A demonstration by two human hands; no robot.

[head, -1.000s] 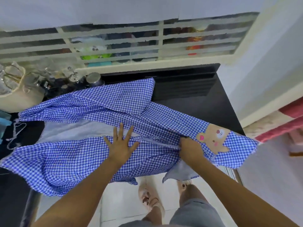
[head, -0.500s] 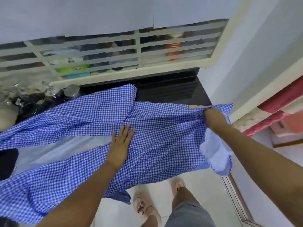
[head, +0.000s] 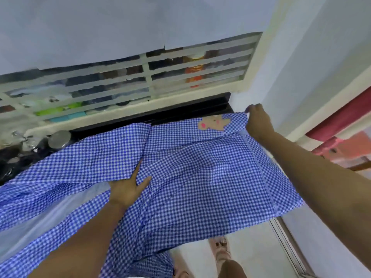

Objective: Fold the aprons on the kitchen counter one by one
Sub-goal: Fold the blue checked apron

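Apron [head: 200, 177], blue gingham, lies spread across the black counter [head: 180, 114] through the frame's middle. Left hand [head: 128, 187] presses flat on it, fingers straight; right hand [head: 258, 122] pinches its corner beside the bear patch [head: 212, 123], upper right.

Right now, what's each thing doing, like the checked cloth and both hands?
Blue-and-white checked fabric apron: spread over the black counter, near edge hanging off.
Tan bear patch: face up by the raised corner.
Left hand: flat, pressing the apron down.
Right hand: pinching the apron's corner, held up.
Round metal-lidded jar: upright, lid on.
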